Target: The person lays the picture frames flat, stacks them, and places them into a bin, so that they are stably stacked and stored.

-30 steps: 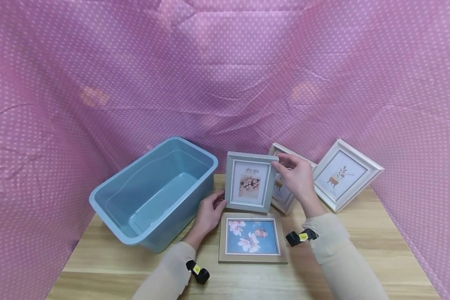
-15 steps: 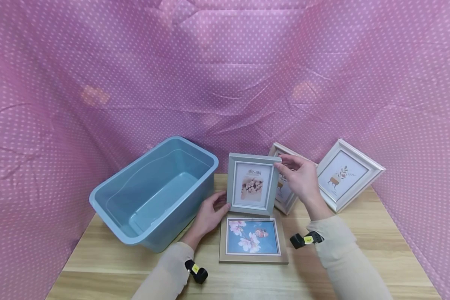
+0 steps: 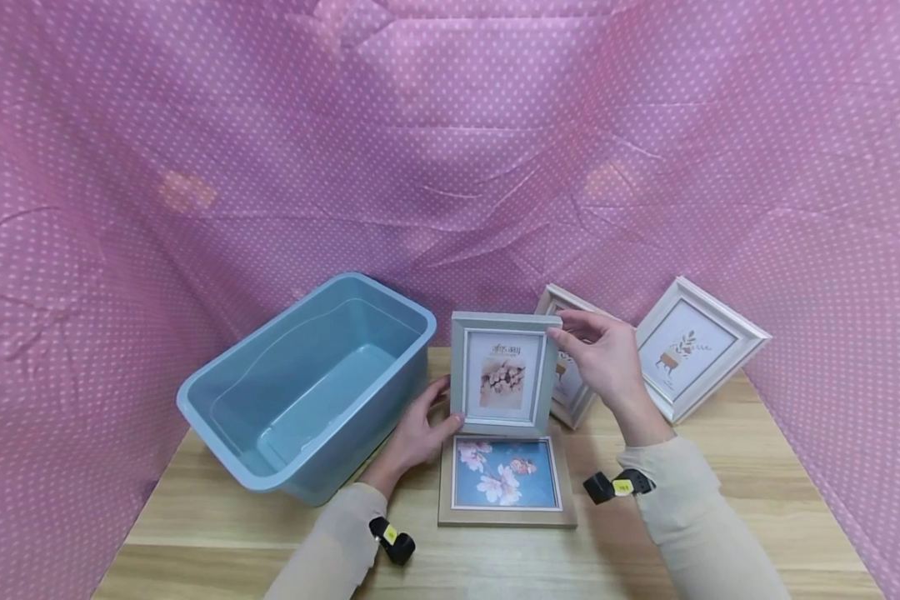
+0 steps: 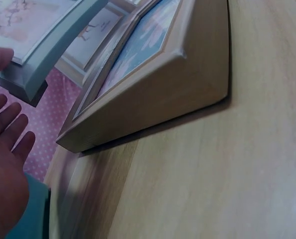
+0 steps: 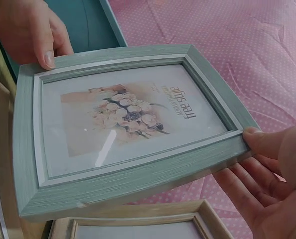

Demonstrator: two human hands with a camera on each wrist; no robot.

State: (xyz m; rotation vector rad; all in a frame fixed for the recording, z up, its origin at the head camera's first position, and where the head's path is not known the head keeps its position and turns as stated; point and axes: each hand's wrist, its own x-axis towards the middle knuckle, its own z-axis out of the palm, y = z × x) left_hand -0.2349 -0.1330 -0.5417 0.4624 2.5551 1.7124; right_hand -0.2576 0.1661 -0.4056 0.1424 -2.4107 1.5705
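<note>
A grey-green picture frame (image 3: 504,375) with a flower print stands tilted in both hands, its lettering upside down in the head view. My left hand (image 3: 418,432) holds its lower left side, thumb on the front. At the upper right corner my right hand (image 3: 606,358) pinches it; in the right wrist view the thumb lies on the front of the frame (image 5: 123,174) and the fingers are behind. Close below it, a brown picture frame (image 3: 506,475) with a blue blossom print lies face up on the table. In the left wrist view the left fingers (image 4: 11,127) are spread behind the held frame.
A blue plastic tub (image 3: 307,392) stands on the left of the wooden table (image 3: 495,567). Two cream frames with deer prints, one behind the right hand (image 3: 567,385) and one farther right (image 3: 686,350), lean at the back. Pink dotted cloth (image 3: 450,167) hangs around.
The grey-green frame has shifted slightly right and lower, now overlapping the back edge of the brown frame. Both hands moved with it, and the left thumb has come onto its front.
</note>
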